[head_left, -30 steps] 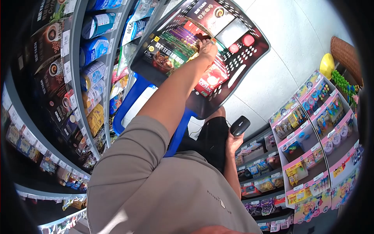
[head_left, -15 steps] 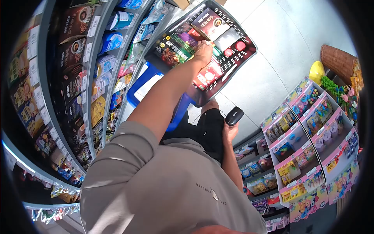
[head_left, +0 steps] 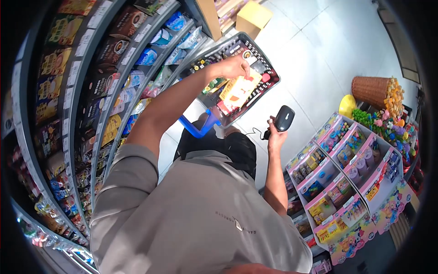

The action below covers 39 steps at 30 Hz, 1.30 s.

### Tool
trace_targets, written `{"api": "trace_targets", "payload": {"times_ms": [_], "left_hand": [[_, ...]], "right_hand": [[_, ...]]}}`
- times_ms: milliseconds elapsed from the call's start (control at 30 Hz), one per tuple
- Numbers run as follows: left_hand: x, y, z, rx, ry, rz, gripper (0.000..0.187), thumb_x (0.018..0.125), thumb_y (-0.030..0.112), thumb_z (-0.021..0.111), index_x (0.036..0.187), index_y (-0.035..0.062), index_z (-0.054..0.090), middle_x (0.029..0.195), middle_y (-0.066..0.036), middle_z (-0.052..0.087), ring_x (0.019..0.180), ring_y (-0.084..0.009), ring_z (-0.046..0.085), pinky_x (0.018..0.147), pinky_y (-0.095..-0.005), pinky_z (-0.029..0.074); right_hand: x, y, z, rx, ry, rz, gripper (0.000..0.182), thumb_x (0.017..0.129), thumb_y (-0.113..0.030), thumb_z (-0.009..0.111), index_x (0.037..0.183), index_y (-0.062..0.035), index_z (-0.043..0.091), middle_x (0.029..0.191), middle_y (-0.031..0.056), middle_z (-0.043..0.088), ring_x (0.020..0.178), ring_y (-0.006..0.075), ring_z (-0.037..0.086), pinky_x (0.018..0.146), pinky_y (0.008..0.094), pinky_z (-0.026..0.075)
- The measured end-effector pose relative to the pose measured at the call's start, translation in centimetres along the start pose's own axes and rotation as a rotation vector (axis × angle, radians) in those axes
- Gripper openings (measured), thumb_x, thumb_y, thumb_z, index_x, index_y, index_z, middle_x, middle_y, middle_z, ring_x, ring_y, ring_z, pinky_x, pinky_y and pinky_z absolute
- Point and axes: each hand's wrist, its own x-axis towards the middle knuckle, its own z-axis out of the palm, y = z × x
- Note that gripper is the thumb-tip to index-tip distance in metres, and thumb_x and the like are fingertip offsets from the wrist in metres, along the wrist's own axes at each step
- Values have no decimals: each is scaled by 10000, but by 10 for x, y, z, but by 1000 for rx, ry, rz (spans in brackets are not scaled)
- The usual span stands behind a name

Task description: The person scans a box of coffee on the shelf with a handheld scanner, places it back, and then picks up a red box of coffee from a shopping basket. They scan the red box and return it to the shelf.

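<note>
My left hand (head_left: 235,67) is closed on the top edge of a yellow packet (head_left: 242,91) with red and white printing. The packet is tilted over the dark shopping basket (head_left: 272,90). Inside the basket lie a dark coffee box (head_left: 238,49), a red item (head_left: 225,108) and other packs partly covered by my hand and the packet. My right hand (head_left: 275,138) grips a black handheld scanner (head_left: 285,118), held to the right of the basket. A thin cord (head_left: 254,133) hangs near it.
Curved-looking shelves (head_left: 75,68) full of packaged goods run along my left. A display stand (head_left: 346,171) with small toys is at my right. Behind it are a yellow round object (head_left: 347,105) and a wicker basket (head_left: 370,88). A cardboard box (head_left: 253,18) sits beyond the shopping basket.
My left hand has lifted the yellow packet up out of the basket's contents. My right hand has raised the scanner away from my leg. The view has shifted, so the basket appears lower.
</note>
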Motion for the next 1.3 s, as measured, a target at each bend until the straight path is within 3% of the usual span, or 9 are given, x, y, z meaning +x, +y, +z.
{"api": "trace_targets", "payload": {"times_ms": [233,500,667,867,967,1000,1133,1233,1300], "left_hand": [[-70,60,-13,-248,-277,97,167,843,187,684,879,26,704,825,-27,681,782,-93,614,692,-269,487],[-162,96,-16,-262,-166,91,170,849,147,582,932,30,673,856,-34,656,775,-120,596,661,-285,479],[-200,104,-11,-313,-170,35,168,862,144,560,969,48,648,862,-2,603,774,-85,573,609,-247,455],[-236,92,2,-618,-89,73,252,950,193,524,1147,74,625,1102,-32,602,975,-116,591,789,-272,510],[-268,101,9,-701,216,199,389,1007,256,477,1367,117,523,1341,-78,532,1204,-165,507,1001,-331,433],[-288,122,7,-748,282,30,413,1028,334,422,1366,119,524,1365,-80,514,1239,-178,488,1041,-340,407],[-314,75,48,-1492,306,355,864,917,689,295,1464,21,302,1464,-181,392,1350,-306,396,1117,-455,330],[-336,72,87,-1686,257,634,840,925,682,250,1487,57,246,1516,-158,314,1392,-304,328,1134,-482,275],[-350,69,110,-1722,354,781,926,881,680,437,1504,53,162,1553,-158,224,1417,-327,261,1143,-527,221]], "right_hand": [[1,-106,23,454,-313,11,534,865,-111,669,1337,13,452,1185,195,619,898,232,655,620,268,494],[-38,-149,45,309,-608,41,471,836,-107,687,1271,-18,528,1031,39,604,792,106,551,607,251,463],[-52,-138,55,341,-768,67,528,808,-32,689,1297,26,500,1193,123,595,1032,210,601,894,335,476],[-80,-155,66,404,-837,152,461,825,-35,659,1255,34,507,1170,140,602,1042,236,611,930,364,486],[-96,-160,77,505,-810,185,457,850,-59,634,1265,48,475,1151,149,605,1051,257,614,933,372,492],[-103,-161,83,571,-792,152,452,862,-67,627,1267,53,468,1128,143,610,993,239,627,870,359,516],[-129,-167,96,647,-734,148,360,895,-109,610,1216,0,490,1001,102,626,770,177,613,674,318,526],[-165,-179,112,713,-643,107,319,899,-118,622,1183,-7,528,1025,98,637,845,163,626,691,284,529],[-185,-177,119,714,-606,93,298,909,-121,617,1169,1,538,1024,95,635,858,159,623,702,265,525]]}}
